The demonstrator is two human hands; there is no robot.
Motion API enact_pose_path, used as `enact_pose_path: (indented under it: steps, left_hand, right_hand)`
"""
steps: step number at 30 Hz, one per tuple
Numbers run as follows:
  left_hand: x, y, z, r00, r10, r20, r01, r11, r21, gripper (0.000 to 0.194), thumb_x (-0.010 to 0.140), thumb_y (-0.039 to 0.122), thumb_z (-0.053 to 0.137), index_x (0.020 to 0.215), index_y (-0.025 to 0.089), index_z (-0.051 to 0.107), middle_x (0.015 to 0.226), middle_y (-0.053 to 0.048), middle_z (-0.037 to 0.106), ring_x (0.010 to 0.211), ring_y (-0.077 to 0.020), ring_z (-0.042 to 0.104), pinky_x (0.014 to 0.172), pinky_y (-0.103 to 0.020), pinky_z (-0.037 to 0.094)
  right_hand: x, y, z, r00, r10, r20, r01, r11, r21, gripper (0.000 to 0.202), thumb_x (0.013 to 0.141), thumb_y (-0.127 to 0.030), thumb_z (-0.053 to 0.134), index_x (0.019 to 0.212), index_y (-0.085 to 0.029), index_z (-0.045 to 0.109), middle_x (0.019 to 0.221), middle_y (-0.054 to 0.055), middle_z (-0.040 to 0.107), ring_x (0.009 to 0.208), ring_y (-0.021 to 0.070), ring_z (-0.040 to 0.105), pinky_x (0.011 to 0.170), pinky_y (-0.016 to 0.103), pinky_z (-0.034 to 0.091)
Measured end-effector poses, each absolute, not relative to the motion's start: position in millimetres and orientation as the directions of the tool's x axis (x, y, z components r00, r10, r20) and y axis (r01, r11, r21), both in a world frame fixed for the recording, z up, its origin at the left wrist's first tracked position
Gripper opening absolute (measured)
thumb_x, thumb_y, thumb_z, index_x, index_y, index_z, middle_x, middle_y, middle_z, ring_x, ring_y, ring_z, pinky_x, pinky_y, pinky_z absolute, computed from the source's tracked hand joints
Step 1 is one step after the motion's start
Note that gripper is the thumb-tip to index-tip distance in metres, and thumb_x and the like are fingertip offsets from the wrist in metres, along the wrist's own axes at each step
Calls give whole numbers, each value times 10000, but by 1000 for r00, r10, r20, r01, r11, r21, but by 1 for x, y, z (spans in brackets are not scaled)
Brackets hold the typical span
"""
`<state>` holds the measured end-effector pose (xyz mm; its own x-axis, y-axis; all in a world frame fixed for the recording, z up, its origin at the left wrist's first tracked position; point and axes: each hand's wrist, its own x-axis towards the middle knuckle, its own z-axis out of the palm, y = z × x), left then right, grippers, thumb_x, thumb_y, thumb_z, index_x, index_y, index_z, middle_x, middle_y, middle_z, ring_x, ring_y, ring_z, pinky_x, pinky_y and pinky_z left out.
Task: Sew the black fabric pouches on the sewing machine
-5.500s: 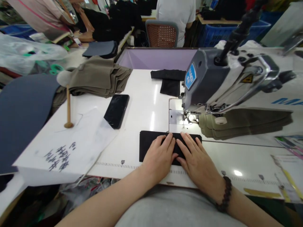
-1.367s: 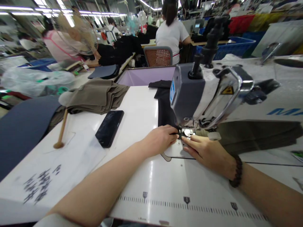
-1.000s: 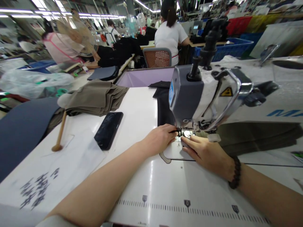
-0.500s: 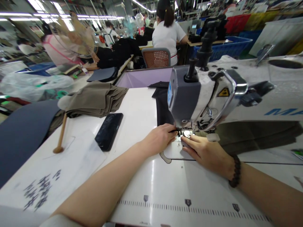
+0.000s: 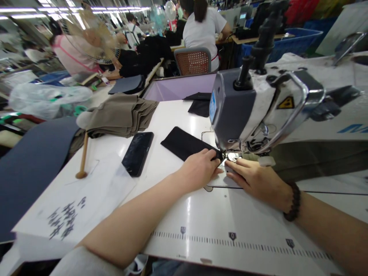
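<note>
Two hands work close together at the foot of the sewing machine point(image 5: 253, 111). The left hand point(image 5: 201, 168) lies knuckles up, its fingers curled and pressed down on the near end of a black fabric piece point(image 5: 184, 142), thumb and forefinger pinching that end right at the presser foot point(image 5: 230, 156). From the fingertips the fabric runs away to the left and slightly back, lying flat on the white table point(image 5: 201, 214). The right hand point(image 5: 258, 180) rests just to the right of the left one, fingers straight and held together, the tips pressed flat on the metal plate point(image 5: 221, 181) beside the foot; whether it touches the fabric I cannot tell. A dark bead bracelet point(image 5: 292, 201) circles its wrist.

Left of the left hand, well apart, a black phone point(image 5: 138, 153) lies face up. Beyond the phone sits a stack of folded khaki cloth point(image 5: 120, 115). Farther left of that hand stands a wooden stick point(image 5: 83, 155), upright on a sheet of paper with handwriting point(image 5: 71, 207). Beyond the machine head lie more black pieces point(image 5: 199, 105). A printed ruler point(image 5: 235, 239) runs along the table edge nearer the body than both hands.
</note>
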<state>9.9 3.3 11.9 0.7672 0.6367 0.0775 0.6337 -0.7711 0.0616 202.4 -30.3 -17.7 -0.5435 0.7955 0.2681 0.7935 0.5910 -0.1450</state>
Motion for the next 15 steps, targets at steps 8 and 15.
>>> enact_pose_path:
  steps: [8,15]
  left_hand:
    - [14,-9,18,864,499,-69,504,-854,131,248,861,284,474,718,134,610,716,-32,568,766,-157,532,660,-251,424]
    - [12,-15,21,923,372,-102,383,-915,128,184,840,166,496,685,149,594,755,-32,586,825,-167,529,721,-280,408]
  right_hand:
    - [207,-31,-17,-558,776,293,766,617,-177,303,874,-311,358,1027,-175,581,828,69,631,672,133,578,556,230,423]
    - [204,-41,-2,-752,576,321,574,811,-110,317,890,-280,343,800,-149,617,581,7,525,510,102,473,476,247,325]
